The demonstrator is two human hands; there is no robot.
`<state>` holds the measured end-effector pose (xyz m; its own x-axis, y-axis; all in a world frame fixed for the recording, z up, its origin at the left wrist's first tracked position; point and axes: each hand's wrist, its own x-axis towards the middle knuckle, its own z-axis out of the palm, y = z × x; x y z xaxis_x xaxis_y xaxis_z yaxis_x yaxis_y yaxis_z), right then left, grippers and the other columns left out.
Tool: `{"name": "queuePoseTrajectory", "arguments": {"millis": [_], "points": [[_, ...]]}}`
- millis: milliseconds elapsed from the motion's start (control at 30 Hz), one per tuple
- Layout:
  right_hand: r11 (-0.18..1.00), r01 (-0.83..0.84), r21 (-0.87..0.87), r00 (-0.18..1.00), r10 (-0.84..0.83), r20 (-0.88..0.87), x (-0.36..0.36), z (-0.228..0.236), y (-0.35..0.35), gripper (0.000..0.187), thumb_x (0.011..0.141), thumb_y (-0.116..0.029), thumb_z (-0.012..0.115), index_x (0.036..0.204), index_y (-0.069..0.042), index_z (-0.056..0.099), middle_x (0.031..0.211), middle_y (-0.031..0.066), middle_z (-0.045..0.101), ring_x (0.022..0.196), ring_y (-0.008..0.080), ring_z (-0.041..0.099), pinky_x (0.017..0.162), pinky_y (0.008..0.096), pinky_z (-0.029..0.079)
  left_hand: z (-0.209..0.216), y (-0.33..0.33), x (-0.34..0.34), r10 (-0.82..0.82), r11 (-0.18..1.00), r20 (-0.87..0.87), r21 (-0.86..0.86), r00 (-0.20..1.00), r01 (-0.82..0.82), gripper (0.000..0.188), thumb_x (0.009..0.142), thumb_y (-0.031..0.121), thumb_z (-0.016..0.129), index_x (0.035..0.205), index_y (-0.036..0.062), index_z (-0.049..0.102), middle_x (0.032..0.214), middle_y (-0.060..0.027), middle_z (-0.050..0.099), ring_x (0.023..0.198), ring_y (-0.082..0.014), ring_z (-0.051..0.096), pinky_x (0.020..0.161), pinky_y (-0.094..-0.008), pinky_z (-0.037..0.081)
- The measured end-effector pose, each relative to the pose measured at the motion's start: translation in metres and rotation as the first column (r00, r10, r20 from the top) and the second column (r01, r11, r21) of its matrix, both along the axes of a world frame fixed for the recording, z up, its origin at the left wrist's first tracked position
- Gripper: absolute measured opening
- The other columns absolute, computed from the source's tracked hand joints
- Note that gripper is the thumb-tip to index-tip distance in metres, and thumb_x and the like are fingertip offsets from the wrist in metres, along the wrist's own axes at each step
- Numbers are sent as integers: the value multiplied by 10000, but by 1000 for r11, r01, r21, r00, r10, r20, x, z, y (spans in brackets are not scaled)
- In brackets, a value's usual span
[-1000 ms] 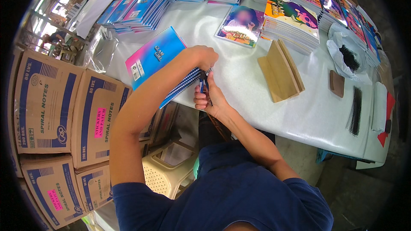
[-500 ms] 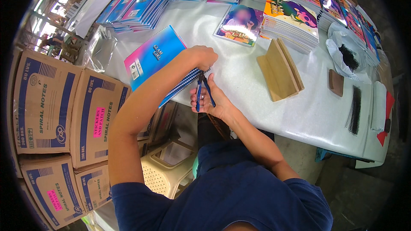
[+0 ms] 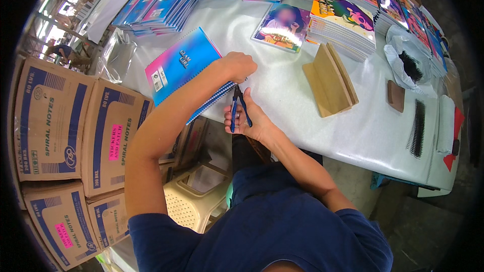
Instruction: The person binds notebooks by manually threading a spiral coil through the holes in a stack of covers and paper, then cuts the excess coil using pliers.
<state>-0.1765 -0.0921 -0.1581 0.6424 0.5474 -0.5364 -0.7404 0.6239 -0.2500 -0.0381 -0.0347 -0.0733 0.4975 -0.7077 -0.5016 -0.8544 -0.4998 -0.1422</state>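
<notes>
My left hand [image 3: 241,67] is closed on the upper right end of a spiral notebook [image 3: 214,102]. Its bound edge shows below my forearm, which covers most of it. My right hand [image 3: 257,122] grips pliers [image 3: 235,111] with dark jaws and blue handles. The handles are spread a little, and the jaws point up at the notebook's corner just under my left hand. Whether they touch the spiral I cannot make out. Beyond my left forearm lies a blue and pink notebook [image 3: 186,55], flat on the white-covered table [image 3: 282,85].
Stacks of blue notebooks [image 3: 169,12] stand at the far left, colourful notebook stacks [image 3: 340,30] at the far right. A brown board stand [image 3: 327,83], a brown block [image 3: 396,95] and black spiral coils [image 3: 417,128] lie rightward. Cartons [image 3: 53,121] and a beige stool [image 3: 189,206] are left below.
Almost nothing differs. Both hands and the pliers hold nearly the same place, and the view has shifted very slightly.
</notes>
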Motion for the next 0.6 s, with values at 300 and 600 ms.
{"name": "queuePoseTrajectory", "arguments": {"millis": [300,600], "points": [[943,15,332,1000,-6,-26,15,-29,-4,782,884,-766,292,888,-17,517,646,41,400,550,172,361,552,321,358,4,-2,-3,-39,999,18,-15,999,39,169,720,44,666,883,12,698,967,-200,677,907,-364,672,754,-433,543],[1000,18,-7,994,-18,-111,10,5,-4,843,892,-758,258,987,25,555,804,110,525,718,263,528,694,440,499,6,0,-9,-19,999,39,-50,999,21,161,714,20,669,872,12,695,966,-199,679,911,-351,676,742,-428,546]]}}
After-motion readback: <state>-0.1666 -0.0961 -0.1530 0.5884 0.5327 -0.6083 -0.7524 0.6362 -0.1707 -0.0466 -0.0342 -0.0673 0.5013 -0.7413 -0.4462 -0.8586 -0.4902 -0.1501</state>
